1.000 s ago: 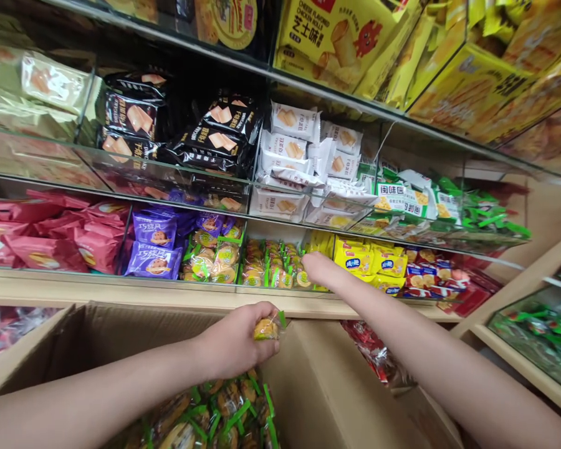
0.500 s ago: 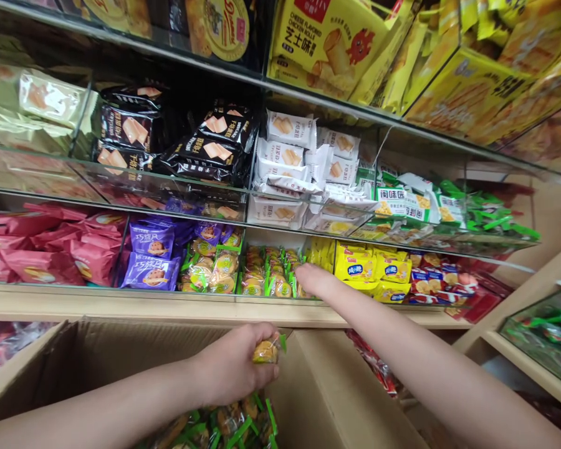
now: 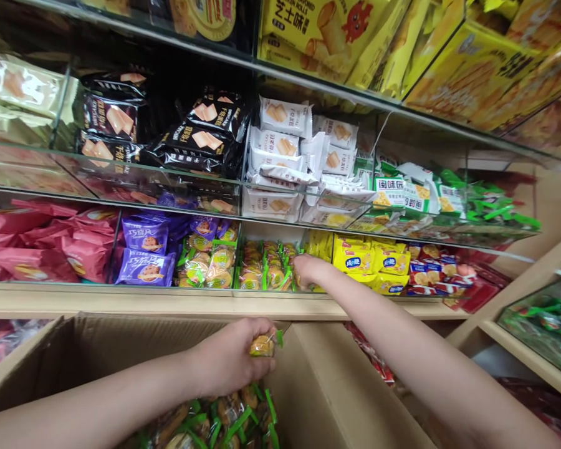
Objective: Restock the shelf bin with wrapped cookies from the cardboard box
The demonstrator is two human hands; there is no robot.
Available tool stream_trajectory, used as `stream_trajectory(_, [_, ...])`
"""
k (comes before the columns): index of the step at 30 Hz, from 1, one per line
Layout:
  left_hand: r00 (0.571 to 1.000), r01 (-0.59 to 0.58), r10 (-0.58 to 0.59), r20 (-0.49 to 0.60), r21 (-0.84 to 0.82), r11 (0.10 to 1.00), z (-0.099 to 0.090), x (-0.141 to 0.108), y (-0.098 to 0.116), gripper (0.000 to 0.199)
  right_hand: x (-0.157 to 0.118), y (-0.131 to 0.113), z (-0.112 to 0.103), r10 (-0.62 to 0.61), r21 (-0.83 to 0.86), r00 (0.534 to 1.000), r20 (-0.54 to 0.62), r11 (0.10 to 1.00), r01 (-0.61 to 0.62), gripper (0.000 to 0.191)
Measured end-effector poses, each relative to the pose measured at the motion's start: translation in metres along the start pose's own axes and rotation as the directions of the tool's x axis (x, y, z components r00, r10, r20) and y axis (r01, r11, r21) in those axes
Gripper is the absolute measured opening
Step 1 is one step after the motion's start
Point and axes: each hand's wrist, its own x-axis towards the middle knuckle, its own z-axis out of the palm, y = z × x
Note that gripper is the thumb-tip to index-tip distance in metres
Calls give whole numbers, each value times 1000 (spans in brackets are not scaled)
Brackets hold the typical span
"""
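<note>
Green-tabbed biscuit packet pinched in curled fingers of left hand, open cardboard box below; beside right hand, fingers hidden, hold unclear: packet rows, room above, shelf edge beneath.

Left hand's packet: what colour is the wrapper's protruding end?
Green end on the packet; head view.

From my head, behind and above my left hand and right hand, my camera looks forward and down, near the shelves beyond them.
</note>
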Motion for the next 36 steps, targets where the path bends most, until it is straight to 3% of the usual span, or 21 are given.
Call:
stream_trajectory(5, [999, 14, -14, 29, 25, 1000, 0, 1, -1, 19, -20, 3, -3, -124, 54, 980, -154, 990, 133, 47])
stream_trajectory(10, [999, 8, -10, 36, 33, 999, 0, 0, -2, 18, -14, -4, 9, -289, 68, 916, -277, 945, 319, 38])
stream_trajectory(14, [998, 9, -9, 59, 6, 1000, 0, -1, -2, 18, -13, -17, 2, -367, 29, 895, -255, 922, 386, 27])
stream_trajectory(17, [996, 14, -14, 83, -7, 1000, 0, -1, -3, 19, -16, -28, -7, -375, 6, 902, -215, 923, 385, 22])
stream_trajectory(21, [996, 11, -11, 89, -1, 1000, 1, -1, -4, 20, -14, -32, -9, -327, 41, 915, -238, 937, 346, 29])
stream_trajectory(26, [995, 15, -16, 101, 4, 1000, 1, -1, -5, 20, 3, -24, -1, -271, 125, 919, -287, 940, 317, 25])
stream_trajectory(32, [994, 28, -31, 101, 30, 999, 2, 0, -5, 19, 5, -3, -4, -302, 182, 914, -270, 916, 356, 25])
stream_trajectory(34, [999, -27, 24, 45, 88, 996, 0, 0, -3, 21, -2, 6, -7, -267, 162, 921, -283, 933, 321, 27])
stream_trajectory(36, [982, -156, 175, -76, 204, 966, -7, 3, 3, 26, -11, 12, -8, -232, 131, 935, -267, 953, 274, 31])
